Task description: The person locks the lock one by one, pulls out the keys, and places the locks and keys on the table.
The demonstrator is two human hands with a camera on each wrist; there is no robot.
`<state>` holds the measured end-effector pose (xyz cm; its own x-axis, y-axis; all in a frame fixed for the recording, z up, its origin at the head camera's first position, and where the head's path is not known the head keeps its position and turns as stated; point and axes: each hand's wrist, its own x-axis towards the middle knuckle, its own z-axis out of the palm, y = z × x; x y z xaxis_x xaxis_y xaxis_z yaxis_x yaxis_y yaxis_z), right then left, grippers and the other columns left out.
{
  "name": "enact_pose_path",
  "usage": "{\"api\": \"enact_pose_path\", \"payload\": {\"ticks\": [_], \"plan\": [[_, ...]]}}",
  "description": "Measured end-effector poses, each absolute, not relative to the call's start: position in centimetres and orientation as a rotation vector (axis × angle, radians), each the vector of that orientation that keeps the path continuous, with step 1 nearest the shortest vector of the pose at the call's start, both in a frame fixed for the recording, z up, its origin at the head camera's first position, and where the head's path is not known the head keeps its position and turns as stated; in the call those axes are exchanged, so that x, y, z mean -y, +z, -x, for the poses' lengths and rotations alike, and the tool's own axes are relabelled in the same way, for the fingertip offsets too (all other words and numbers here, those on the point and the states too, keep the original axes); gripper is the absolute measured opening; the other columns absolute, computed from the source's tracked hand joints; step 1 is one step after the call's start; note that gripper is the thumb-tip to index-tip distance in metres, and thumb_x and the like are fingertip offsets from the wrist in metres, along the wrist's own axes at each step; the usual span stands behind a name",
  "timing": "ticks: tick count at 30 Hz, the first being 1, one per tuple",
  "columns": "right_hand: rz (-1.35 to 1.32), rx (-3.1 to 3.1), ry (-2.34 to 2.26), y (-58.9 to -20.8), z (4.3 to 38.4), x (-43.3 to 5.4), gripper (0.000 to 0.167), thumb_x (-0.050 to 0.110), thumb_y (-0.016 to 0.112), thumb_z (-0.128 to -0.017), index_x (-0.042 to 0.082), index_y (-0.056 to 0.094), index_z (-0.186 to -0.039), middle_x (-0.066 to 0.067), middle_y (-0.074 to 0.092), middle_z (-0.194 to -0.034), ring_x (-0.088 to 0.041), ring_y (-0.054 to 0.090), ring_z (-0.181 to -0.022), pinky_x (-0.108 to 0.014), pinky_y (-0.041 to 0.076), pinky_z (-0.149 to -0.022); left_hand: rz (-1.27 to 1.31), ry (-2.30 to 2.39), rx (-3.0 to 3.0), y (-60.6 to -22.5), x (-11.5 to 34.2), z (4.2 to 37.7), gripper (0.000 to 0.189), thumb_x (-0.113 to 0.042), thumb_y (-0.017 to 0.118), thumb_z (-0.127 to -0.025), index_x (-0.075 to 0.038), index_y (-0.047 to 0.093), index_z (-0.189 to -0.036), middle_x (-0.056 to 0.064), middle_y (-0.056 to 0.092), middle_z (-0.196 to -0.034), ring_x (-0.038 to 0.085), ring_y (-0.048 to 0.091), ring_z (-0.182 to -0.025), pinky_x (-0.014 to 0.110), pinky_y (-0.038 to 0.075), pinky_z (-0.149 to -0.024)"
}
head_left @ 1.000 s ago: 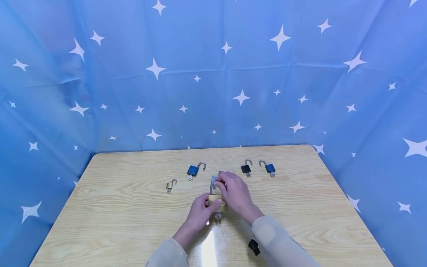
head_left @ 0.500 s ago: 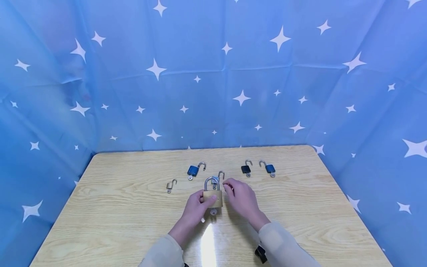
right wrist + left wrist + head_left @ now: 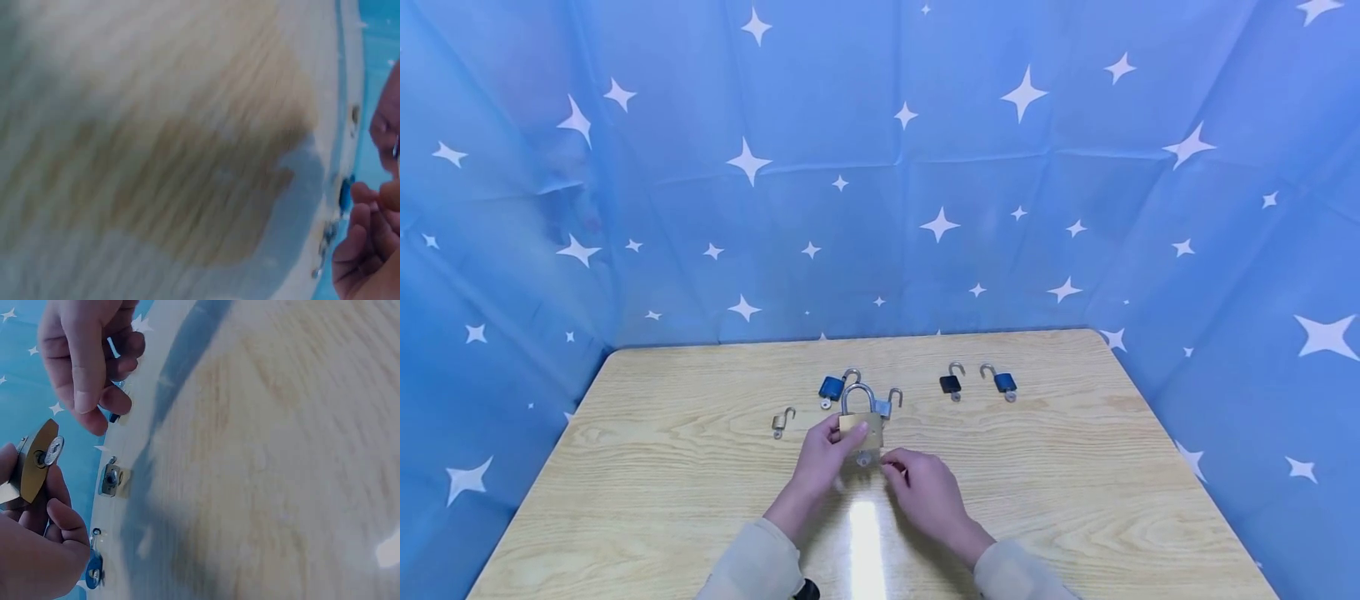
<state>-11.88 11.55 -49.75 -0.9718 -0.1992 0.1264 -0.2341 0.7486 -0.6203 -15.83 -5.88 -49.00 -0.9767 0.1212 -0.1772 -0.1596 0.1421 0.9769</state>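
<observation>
My left hand grips a large brass padlock above the table, thumb across its front face. Its steel shackle points up, and both legs meet the body in the head view. From the padlock's bottom sticks a key with a round silver head. My right hand hovers just right of the key, fingers loosely bent and nothing between them. In the left wrist view a gap shows between those fingers and the key.
Behind the hands, several smaller padlocks with raised shackles and keys lie on the wooden table: small brass, blue, light blue, black and another blue. A starry blue curtain stands behind.
My right hand has let go of the shackle top and moved down beside the key. The left hand has carried the padlock a little left and turned its shackle into fuller view.
</observation>
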Motion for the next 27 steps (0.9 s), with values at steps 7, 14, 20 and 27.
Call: {"api": "enact_pose_path", "payload": {"ticks": [7, 14, 20, 27], "plan": [[-0.274, 2.762, 1.468, -49.9, 11.4, -10.0, 0.017, 0.019, 0.064, -0.093, 0.01, 0.071, -0.106, 0.002, 0.069, -0.083, 0.001, 0.053, -0.064, -0.018, 0.048, -0.059, 0.1, 1.957, -2.184, -48.6, 5.8, 16.2, 0.037, -0.038, 0.068, -0.09, -0.005, 0.066, -0.106, 0.0, 0.067, -0.087, 0.011, 0.053, -0.074, 0.027, 0.045, -0.068], [0.006, 2.593, 1.814, -49.8, 11.6, -8.8, 0.019, 0.024, 0.066, -0.093, 0.01, 0.071, -0.105, -0.005, 0.07, -0.09, -0.007, 0.059, -0.074, -0.019, 0.051, -0.062, 0.124, 1.975, -2.138, -48.5, 5.7, 16.3, 0.041, -0.04, 0.068, -0.089, -0.004, 0.066, -0.107, 0.006, 0.07, -0.091, 0.012, 0.055, -0.075, 0.027, 0.045, -0.07], [0.212, 2.462, 1.987, -49.7, 11.9, -8.0, 0.019, 0.022, 0.068, -0.091, 0.006, 0.072, -0.1, -0.008, 0.073, -0.092, -0.009, 0.062, -0.078, -0.018, 0.051, -0.068, 0.107, 1.979, -2.127, -48.7, 5.5, 16.4, 0.045, -0.039, 0.068, -0.09, -0.002, 0.065, -0.114, 0.012, 0.071, -0.101, 0.015, 0.06, -0.083, 0.029, 0.046, -0.076], [0.361, 2.37, 2.103, -48.9, 11.8, -7.3, 0.02, 0.017, 0.068, -0.091, 0.0, 0.068, -0.101, -0.014, 0.073, -0.092, -0.017, 0.065, -0.081, -0.02, 0.051, -0.068, 0.102, 1.979, -2.113, -48.8, 5.6, 16.4, 0.045, -0.038, 0.066, -0.091, 0.0, 0.064, -0.116, 0.016, 0.07, -0.105, 0.014, 0.058, -0.083, 0.029, 0.045, -0.077]]}}
